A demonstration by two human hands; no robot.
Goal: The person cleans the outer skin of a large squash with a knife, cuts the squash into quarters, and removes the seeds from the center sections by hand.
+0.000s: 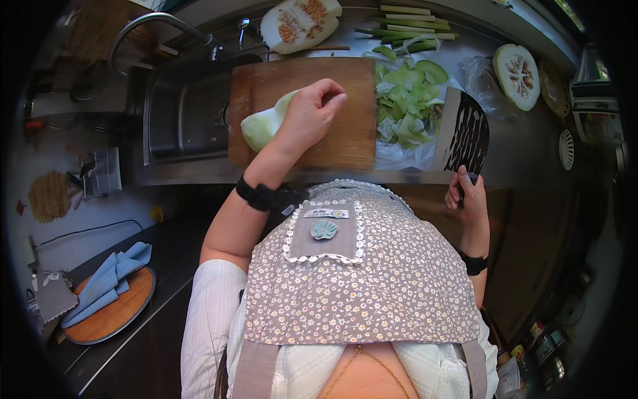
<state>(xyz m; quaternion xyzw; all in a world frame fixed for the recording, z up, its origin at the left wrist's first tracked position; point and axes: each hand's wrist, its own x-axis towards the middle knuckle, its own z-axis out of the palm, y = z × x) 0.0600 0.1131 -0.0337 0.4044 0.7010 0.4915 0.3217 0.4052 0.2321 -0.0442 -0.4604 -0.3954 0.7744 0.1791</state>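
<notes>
My right hand [467,194] grips the dark handle of a cleaver [461,132]. The broad blade points away from me, beside the right edge of the peel pile, and carries dark streaks. Over the wooden cutting board [349,144], my left hand [316,109] has its fingers curled toward the thumb; whether anything small is pinched there is hidden. A peeled pale-green melon piece [261,127] lies on the board's left half, partly covered by my left wrist and forearm. Green peelings [408,104] are heaped on a plastic bag against the board's right side.
A steel sink [184,119] with a curved faucet [164,17] adjoins the board on the left. Behind are a seeded melon half [301,25] and cut scallions [413,25]. Another cut melon piece [517,77] stands at right beside a clear plastic bag [481,85].
</notes>
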